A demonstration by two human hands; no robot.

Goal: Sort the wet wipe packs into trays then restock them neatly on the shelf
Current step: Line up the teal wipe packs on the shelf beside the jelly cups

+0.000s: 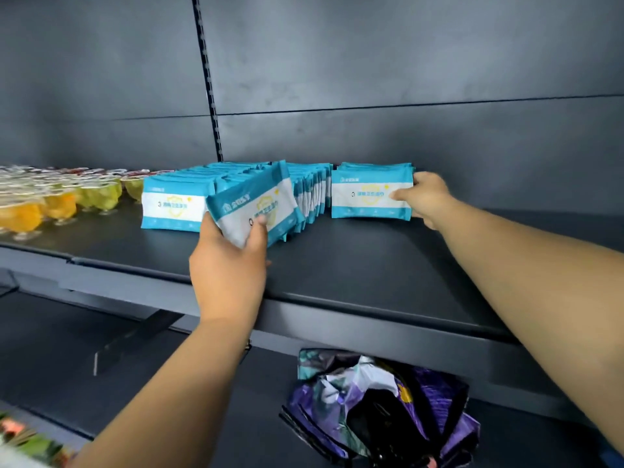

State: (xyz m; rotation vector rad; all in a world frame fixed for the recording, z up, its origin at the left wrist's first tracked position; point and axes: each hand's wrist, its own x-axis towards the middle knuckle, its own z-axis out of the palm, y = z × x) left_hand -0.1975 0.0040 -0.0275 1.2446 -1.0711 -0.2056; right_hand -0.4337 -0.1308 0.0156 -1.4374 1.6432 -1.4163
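On the dark shelf (354, 265):
- left hand (229, 265) grips a tilted bundle of wipe packs (253, 201) — set it upright, flush with its row;
- right hand (427, 197) clasps the right-hand stack (369, 194) — keep it steady.

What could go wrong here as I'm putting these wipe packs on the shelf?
The tilted packs gripped by your left hand lean against the middle row; pushing in could topple it. The right stack, steadied only by your right hand, may tip when released.
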